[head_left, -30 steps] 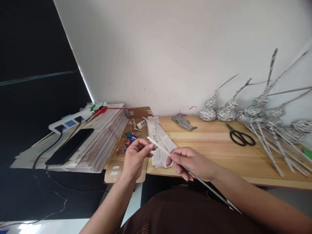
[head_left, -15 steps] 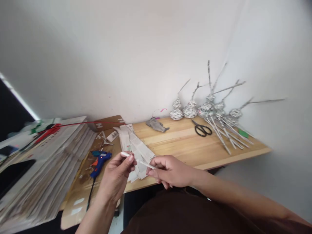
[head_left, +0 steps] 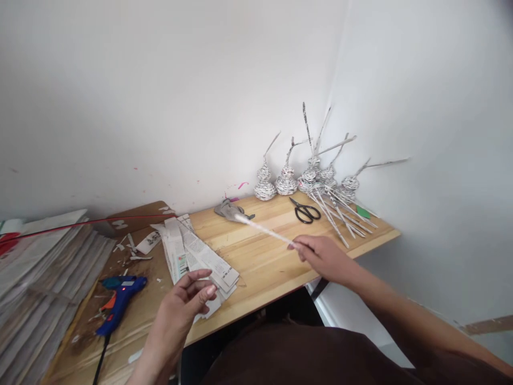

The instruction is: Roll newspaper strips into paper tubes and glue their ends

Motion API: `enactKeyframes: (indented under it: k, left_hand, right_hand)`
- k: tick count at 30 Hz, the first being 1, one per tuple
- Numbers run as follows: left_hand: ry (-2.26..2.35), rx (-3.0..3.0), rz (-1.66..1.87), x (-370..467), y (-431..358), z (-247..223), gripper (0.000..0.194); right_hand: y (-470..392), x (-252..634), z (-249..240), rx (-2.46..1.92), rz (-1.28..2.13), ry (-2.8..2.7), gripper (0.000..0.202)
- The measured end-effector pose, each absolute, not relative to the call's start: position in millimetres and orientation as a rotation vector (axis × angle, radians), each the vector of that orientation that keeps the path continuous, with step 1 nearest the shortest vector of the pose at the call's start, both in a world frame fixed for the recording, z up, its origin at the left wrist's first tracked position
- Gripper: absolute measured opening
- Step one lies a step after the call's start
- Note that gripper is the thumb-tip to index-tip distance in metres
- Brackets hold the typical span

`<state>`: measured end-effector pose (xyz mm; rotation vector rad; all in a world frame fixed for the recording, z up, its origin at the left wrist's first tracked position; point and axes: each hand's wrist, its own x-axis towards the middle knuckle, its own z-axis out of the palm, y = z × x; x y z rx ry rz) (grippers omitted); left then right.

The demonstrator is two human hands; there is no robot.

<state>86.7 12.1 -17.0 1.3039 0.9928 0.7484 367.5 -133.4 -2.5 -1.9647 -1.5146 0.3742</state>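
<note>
My right hand [head_left: 320, 258] pinches one end of a thin rolled newspaper stick [head_left: 262, 228] and holds it out over the wooden table [head_left: 272, 256]; the stick's free tip points toward a grey cloth [head_left: 229, 210]. My left hand [head_left: 184, 302] hovers empty, fingers apart, above the near end of a stack of cut newspaper strips [head_left: 192, 251]. Black scissors [head_left: 305, 210] lie further right, beside several loose paper sticks [head_left: 340, 216].
Several coiled newspaper gourd shapes [head_left: 286, 182] with long stems stand in the back corner. A blue glue gun [head_left: 118, 299] rests on cardboard [head_left: 132, 321] at the left, next to a tall pile of newspapers [head_left: 40, 283]. Walls close off the back and right.
The view swung right. My left hand let go of the stick and dropped back over the strips. My right hand carried the stick to the right, out over the table.
</note>
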Motion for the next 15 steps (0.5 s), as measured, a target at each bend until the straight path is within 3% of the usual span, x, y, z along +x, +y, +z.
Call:
enactKeyframes:
  k: [3,12,15]
  left_hand:
    - [1.017,1.384,0.787,78,10,-21,0.033]
    - [1.060,1.426,0.871,40,21,-34,0.029]
    - [1.088,1.380,0.950,37,21,-36,0.036]
  right_hand:
    - [-131,403,-18,-2.190,0.164,-1.478,0.032]
    - [-63,421,-41,-2.401,-0.047,-1.629,0.030]
    - [-23,426,-38,-2.393,-0.076,-1.653,0.029]
